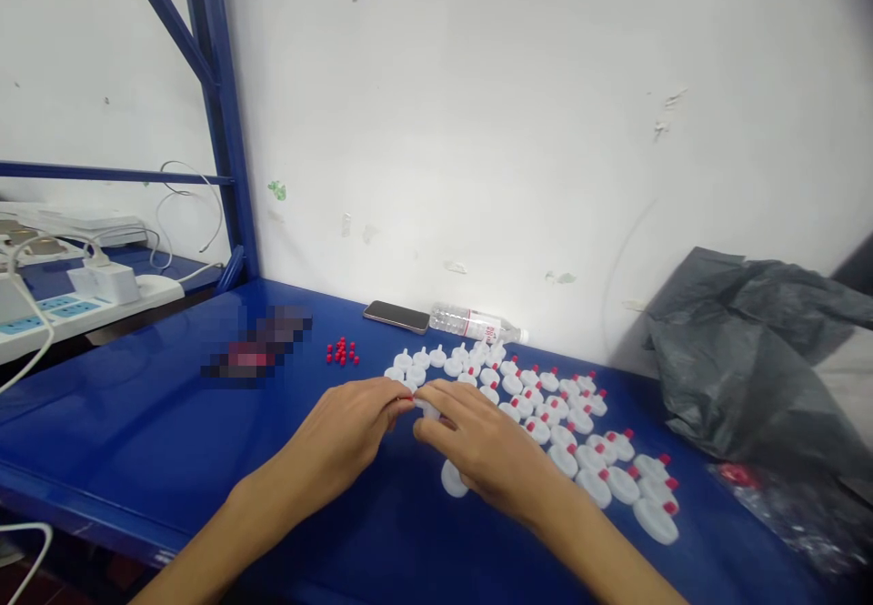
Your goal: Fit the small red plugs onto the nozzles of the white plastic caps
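Observation:
Over the middle of the blue table, my left hand is closed in a pinch on a small red cap, mostly hidden by the fingers. My right hand is closed around a white plastic nozzle lid, whose spout meets the red cap. Another white lid lies just below my right hand. Beyond the hands sit several white lids with bare spouts. To the right spread many lids with red tips. A group of loose red caps lies beyond my left hand.
A phone and a clear plastic bottle lie along the wall. Grey plastic bags crowd the right side. A blurred dark item is at left. A power strip with cables stands beyond the blue rack post.

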`<state>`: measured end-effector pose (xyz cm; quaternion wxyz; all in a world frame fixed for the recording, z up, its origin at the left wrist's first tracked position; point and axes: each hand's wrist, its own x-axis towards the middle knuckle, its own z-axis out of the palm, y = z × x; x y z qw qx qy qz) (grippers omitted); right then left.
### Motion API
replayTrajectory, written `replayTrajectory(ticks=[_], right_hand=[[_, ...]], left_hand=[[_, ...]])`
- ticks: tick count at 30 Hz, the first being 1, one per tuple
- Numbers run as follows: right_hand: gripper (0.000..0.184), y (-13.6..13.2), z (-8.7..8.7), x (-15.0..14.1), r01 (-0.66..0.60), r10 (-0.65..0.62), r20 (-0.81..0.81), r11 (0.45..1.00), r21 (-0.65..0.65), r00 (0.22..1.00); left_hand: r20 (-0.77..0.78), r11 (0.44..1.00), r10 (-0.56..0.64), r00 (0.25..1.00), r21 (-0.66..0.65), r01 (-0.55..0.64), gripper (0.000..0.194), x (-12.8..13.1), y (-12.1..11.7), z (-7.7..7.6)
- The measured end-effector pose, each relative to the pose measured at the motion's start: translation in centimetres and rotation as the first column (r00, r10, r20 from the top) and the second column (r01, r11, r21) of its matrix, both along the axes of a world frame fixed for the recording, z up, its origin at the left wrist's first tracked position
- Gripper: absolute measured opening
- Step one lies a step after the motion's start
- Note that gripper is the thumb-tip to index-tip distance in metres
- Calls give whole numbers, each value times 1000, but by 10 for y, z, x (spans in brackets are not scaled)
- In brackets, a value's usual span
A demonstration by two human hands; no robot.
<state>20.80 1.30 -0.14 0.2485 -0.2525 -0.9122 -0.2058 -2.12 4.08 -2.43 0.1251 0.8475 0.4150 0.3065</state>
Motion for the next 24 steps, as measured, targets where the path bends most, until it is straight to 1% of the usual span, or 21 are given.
replayTrajectory(ticks=[2,4,7,9,10,12,13,15,16,17,18,19,20,21,22,24], right_hand=[[45,2,1,5,39,-46,-53,993,-115,998],[50,4,3,12,107,-135,-117,970,-220,984],[45,10,6,22,206,-278,-200,925,-319,940],[40,17,10,27,235,-323,-225,909,-344,919],[39,22,12,29,237,-326,-220,906,-350,919],[38,32,16,29,238,-320,-189,903,-358,929],[38,37,17,27,241,-319,-166,898,-368,933],[39,45,19,23,258,-328,-128,886,-385,936],[39,48,19,21,268,-335,-115,882,-387,935],[40,49,17,19,277,-339,-103,880,-386,935],[40,49,16,17,282,-341,-93,880,-383,936],[41,49,13,16,285,-341,-88,880,-380,936],[41,47,10,16,286,-342,-86,880,-379,936],[41,46,7,16,285,-339,-82,879,-383,937],[41,44,4,16,281,-335,-77,877,-389,939],[42,42,-1,17,275,-325,-67,879,-390,943]], left_hand=[[-9,1000,3,1000,-7,-3,34,-2,0,8],[-47,998,65,997,-15,-66,35,-10,3,13],[-127,980,199,972,9,-200,32,-30,12,16],[-143,960,279,950,52,-274,29,-42,23,24],[-146,952,307,941,71,-299,27,-44,29,32],[-131,929,362,923,128,-346,27,-42,44,54],[-124,916,389,913,157,-369,26,-37,52,68],[-139,901,398,907,245,-358,28,-22,69,92],[-153,881,417,896,309,-358,29,-13,78,101],[-162,876,414,896,341,-342,29,-4,87,106],[-180,879,397,900,356,-316,29,3,94,107],[-217,887,370,903,372,-274,28,8,101,104],[-302,897,327,896,398,-193,29,10,106,99],[-363,903,303,881,405,-143,29,10,110,92],[-386,908,289,876,399,-124,29,7,114,83],[-406,913,287,868,390,-120,31,-4,119,66]])
